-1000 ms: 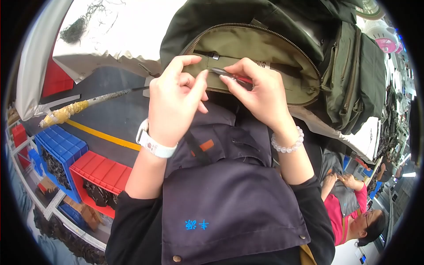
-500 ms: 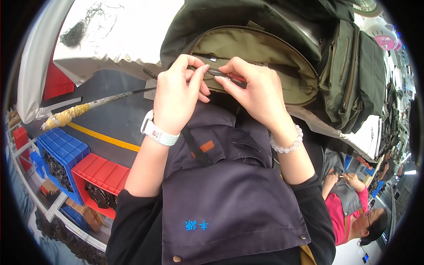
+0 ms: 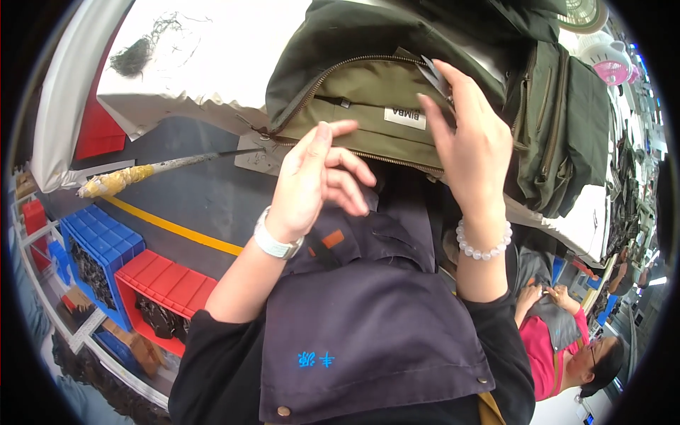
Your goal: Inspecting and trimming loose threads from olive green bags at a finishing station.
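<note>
- Moved apart since half a second ago: swung right and far with the right hand (image 3: 476, 138), drawn left and nearer with the left hand (image 3: 308, 183).
- Holding thread snips (image 3: 434, 79) in the right hand, close behind the thumb and forefinger, with blades slightly parted and pointing far and left; covering the handle from view.
- Lifting the snips over the far rim of the green bag (image 3: 361, 35); cannot tell about contact.
- Spreading the left fingers loosely, wide, by the near zipper (image 3: 397, 158).
- Showing a white label (image 3: 406, 117) inside the bag, between both hands.
</note>
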`<state>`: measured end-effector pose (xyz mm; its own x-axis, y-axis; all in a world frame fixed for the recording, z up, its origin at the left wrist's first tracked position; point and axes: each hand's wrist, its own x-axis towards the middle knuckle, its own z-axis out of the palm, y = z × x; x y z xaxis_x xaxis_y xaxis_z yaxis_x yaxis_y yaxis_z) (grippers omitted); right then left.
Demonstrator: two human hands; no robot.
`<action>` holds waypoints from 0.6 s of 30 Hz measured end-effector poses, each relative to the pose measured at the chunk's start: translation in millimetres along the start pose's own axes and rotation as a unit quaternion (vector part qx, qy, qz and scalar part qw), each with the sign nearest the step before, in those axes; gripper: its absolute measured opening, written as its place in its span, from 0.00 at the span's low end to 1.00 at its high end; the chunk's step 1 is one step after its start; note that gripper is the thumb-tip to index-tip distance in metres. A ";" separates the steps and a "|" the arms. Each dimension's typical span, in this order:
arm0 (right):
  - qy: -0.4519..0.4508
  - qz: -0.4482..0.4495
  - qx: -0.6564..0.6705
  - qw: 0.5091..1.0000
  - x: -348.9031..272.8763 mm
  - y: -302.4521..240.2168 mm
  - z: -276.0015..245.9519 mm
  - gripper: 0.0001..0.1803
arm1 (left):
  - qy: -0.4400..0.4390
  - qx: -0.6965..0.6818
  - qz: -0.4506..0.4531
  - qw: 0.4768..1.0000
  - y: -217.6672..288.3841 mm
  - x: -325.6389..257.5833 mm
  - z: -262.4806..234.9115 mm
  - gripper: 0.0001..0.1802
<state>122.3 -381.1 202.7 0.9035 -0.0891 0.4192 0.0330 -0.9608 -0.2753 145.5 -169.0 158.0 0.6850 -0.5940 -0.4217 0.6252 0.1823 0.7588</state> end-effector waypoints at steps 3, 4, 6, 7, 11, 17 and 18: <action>-0.020 0.016 -0.097 0.995 5.9 1.0 0.9 0.17 | 0.024 -0.139 0.049 0.989 0.6 12.1 3.7 0.43; -0.037 0.024 -0.139 0.989 8.4 1.3 0.6 0.14 | 0.052 -0.163 0.048 0.984 5.8 14.2 7.6 0.44; -0.035 -0.005 -0.133 0.990 8.3 -4.2 -10.8 0.12 | 0.040 -0.193 0.052 0.979 6.5 22.2 -1.5 0.44; -0.038 -0.032 -0.126 0.991 6.0 -9.2 -18.1 0.11 | 0.030 -0.223 0.050 0.973 6.7 24.7 -6.4 0.45; -0.088 -0.155 -0.079 0.981 -30.2 -48.9 -40.3 0.09 | 0.095 -0.184 0.103 0.973 16.2 29.3 -15.9 0.33; -0.205 -0.107 0.136 0.963 -42.5 -51.4 -69.0 0.14 | 0.037 -0.286 0.214 0.933 8.4 10.1 -35.3 0.21; -0.153 -0.066 0.175 0.971 -36.1 -45.8 -74.3 0.22 | 0.041 -0.266 0.244 0.932 6.8 4.5 -39.1 0.21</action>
<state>56.4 -353.4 264.5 0.9644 0.1613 0.2095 0.2512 -0.8062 -0.5357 167.5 -139.8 141.9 0.9489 -0.2807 -0.1441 0.3138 0.7908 0.5255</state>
